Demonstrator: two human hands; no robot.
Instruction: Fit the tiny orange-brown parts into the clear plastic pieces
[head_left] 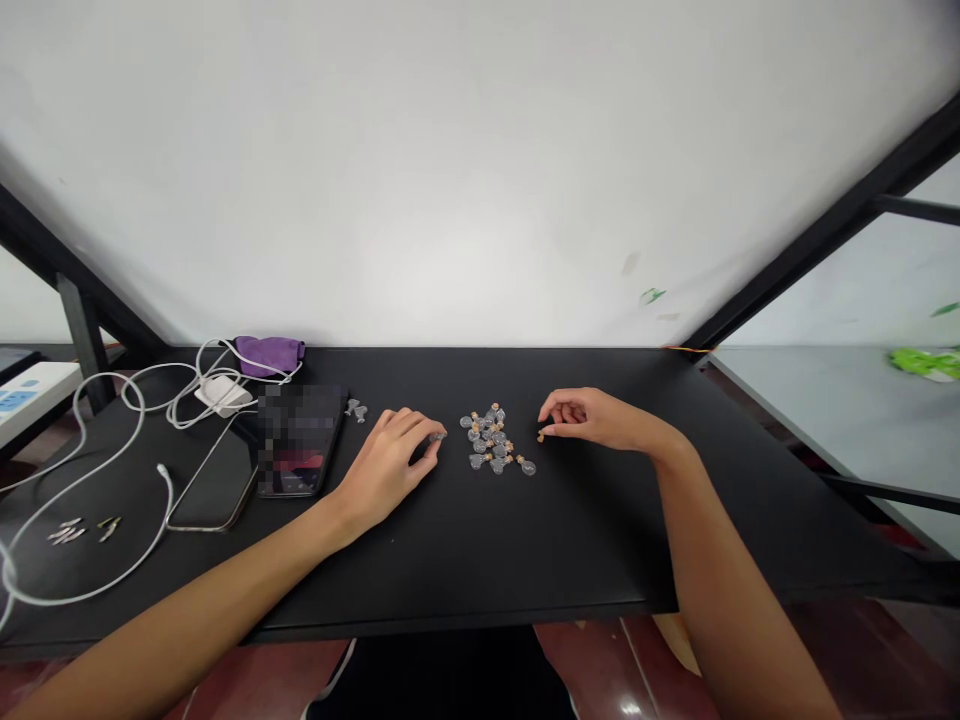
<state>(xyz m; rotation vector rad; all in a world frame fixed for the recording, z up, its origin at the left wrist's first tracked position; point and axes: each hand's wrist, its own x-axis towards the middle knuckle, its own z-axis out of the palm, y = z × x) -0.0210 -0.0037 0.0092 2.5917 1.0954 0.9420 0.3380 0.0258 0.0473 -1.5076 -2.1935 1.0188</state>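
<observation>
On the black table a pile of small clear glass bottles with corks lies between my two hands. My left hand, left of the pile, pinches a tiny glass bottle between thumb and forefinger; the fingers cover part of it. Right of the pile, my right hand has its thumb and forefinger closed at a small cork, just above the table surface. Two or so more clear glass pieces lie behind my left hand, beside a phone.
At left lie a dark phone, a second phone, a white charger with looping white cable, and a purple cloth. Several small metallic pieces lie near the cable. A white power strip stands far left; a white wall rises behind.
</observation>
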